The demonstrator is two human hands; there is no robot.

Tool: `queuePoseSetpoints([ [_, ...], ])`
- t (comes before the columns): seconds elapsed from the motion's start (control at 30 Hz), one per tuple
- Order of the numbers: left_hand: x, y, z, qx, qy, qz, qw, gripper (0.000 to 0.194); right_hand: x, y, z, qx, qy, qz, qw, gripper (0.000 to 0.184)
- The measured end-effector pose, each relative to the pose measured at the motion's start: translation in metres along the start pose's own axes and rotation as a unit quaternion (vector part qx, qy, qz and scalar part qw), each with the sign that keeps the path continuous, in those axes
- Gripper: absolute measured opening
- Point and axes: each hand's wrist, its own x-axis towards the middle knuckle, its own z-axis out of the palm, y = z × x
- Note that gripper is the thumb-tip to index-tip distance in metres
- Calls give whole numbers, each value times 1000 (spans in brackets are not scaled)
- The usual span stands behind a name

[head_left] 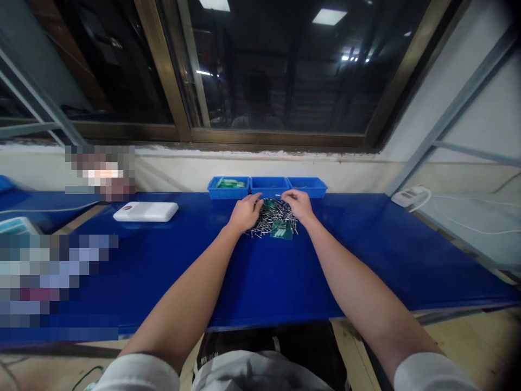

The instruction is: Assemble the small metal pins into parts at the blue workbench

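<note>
A heap of small metal pins point(272, 215) lies on the blue table point(260, 271), with small green circuit boards point(281, 230) at its near edge. My left hand point(245, 212) rests on the left side of the heap, fingers curled into the pins. My right hand point(298, 203) sits on the far right of the heap, fingers bent down and pinched among the pins. What either hand grips is too small to make out.
Three blue bins stand in a row behind the heap; the left bin point(228, 187) holds green boards, then the middle bin point(268, 185) and right bin point(307, 186). A white power bank point(145, 211) lies left. A white power strip point(410, 195) sits far right.
</note>
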Motion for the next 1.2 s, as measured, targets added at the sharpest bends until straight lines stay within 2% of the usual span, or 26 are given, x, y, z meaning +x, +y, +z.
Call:
queuePoseSetpoints([
  [0.1,1,-8,0,7,3,-19,1000,36,6,11,-10,-92,87,23,992,23],
  [0.23,1,-13,0,3,20,-36,999,36,12,26,-20,-130,130,46,982,35],
  [0.47,-1,-8,2,4,21,-70,997,45,19,43,-21,-51,127,101,985,58],
  [0.73,-2,-10,3,3,4,-78,997,46,18,35,-21,67,104,149,981,85],
  [0.87,-2,-10,3,9,4,-73,997,46,16,32,-22,135,102,136,976,83],
  [0.97,-2,-9,2,9,-1,-73,997,46,16,32,-23,137,102,135,976,77],
  [1.1,-2,-8,1,16,-14,-74,997,42,16,33,-23,78,124,135,980,60],
  [1.2,-3,-8,2,34,-36,-66,997,38,14,33,-20,-33,108,99,989,35],
])
